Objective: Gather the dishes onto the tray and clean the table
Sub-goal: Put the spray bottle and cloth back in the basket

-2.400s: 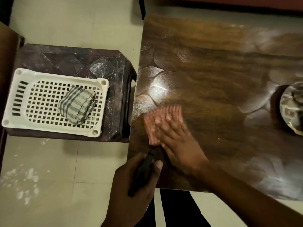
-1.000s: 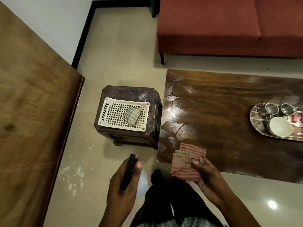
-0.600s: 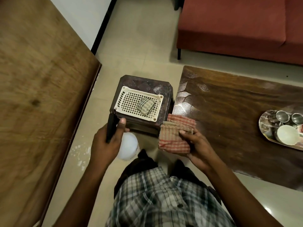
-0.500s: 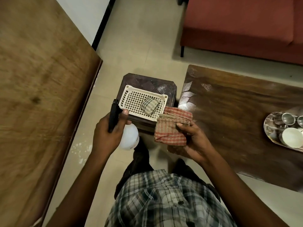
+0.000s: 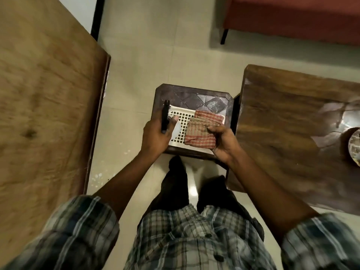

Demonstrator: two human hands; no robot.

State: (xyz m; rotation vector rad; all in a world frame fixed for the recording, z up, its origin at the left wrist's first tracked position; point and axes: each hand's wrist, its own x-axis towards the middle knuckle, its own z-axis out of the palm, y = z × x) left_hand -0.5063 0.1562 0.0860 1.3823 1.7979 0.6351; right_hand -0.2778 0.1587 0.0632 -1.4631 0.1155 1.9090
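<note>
Left hand (image 5: 155, 136) grips spray bottle (image 5: 165, 117); right hand (image 5: 224, 141) pinches folded checked cloth (image 5: 200, 131); both are over white basket (image 5: 182, 121) on stool (image 5: 194, 94) beside table (image 5: 282, 106). Tray (image 5: 354, 147) rim shows on table, far right. Judged step: stowing cleaning kit; next move calls for lowering both into basket and letting go.

Left grip (image 5: 155, 134) holding spray bottle (image 5: 165, 118), right grip (image 5: 224, 142) holding folded checked cloth (image 5: 200, 131), over white basket (image 5: 180, 123) on dark stool (image 5: 194, 94)

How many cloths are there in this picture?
1. The folded red checked cloth is gripped by the right hand, above the white plastic lattice basket on the dark stool. Another could be hidden underneath it.
</note>
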